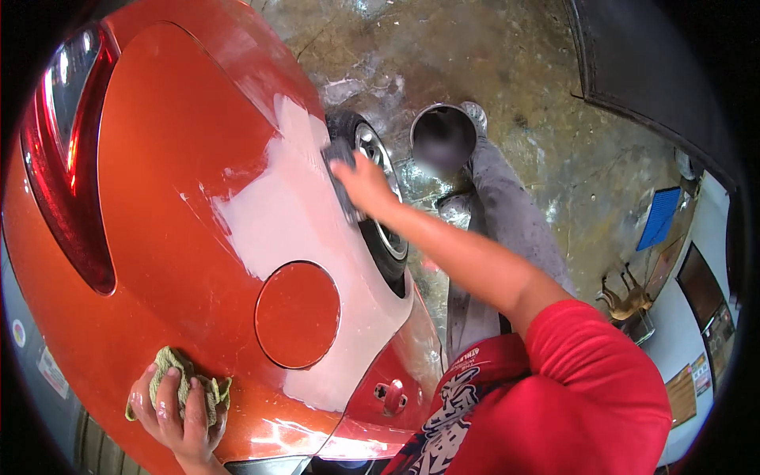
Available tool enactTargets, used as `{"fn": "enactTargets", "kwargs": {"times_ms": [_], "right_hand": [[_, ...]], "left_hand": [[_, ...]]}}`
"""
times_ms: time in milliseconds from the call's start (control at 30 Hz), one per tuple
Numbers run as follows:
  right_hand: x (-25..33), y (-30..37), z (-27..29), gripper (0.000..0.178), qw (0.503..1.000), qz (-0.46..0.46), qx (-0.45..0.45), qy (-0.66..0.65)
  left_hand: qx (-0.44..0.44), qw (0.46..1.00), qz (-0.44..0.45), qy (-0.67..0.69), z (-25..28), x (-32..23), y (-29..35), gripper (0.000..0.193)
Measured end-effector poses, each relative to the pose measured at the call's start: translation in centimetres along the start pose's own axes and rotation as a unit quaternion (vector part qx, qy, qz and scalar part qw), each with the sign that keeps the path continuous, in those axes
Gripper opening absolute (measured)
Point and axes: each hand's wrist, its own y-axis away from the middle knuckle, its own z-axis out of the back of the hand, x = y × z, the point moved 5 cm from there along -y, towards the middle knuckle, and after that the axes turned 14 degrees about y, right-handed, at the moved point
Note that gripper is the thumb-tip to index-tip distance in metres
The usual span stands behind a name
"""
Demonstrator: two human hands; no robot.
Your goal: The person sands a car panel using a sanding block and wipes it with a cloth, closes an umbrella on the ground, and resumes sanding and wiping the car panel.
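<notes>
My right hand [366, 184] is closed around a dark sanding block [347, 204], laid against the fender edge just above the wheel [388, 178]. Under and beside it spreads a pale, filler-coloured patch [261, 210] on the orange car body [170, 150], reaching round the circular fuel flap [297, 314]. At lower left, my left hand [170, 416] presses a crumpled yellow-green cloth [174, 362] onto the orange panel; its fingers are wet and curved over the cloth. The block's working face is hidden against the panel.
A round bucket [415, 127] stands on the wet, stained floor [507, 71] beside my shoes. The red tail light [67, 158] is at far left. To the right are a blue mat [659, 218], a brown animal [629, 299] and a dark panel [657, 63].
</notes>
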Motion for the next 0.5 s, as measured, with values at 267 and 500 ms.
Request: {"fn": "enactTargets", "kwargs": {"times_ms": [267, 500], "right_hand": [[0.6, 1.4, -0.8, 0.051, 0.999, 0.002, -0.017, 0.029], [3.3, -5.7, 2.0, 0.057, 0.995, -0.031, -0.046, 0.081]], "left_hand": [[0.032, 0.999, 0.013, 0.004, -0.3, 0.4, 1.1, 0.032], [0.003, 1.0, 0.003, 0.018, -0.5, 0.3, -0.1, 0.035]]}}
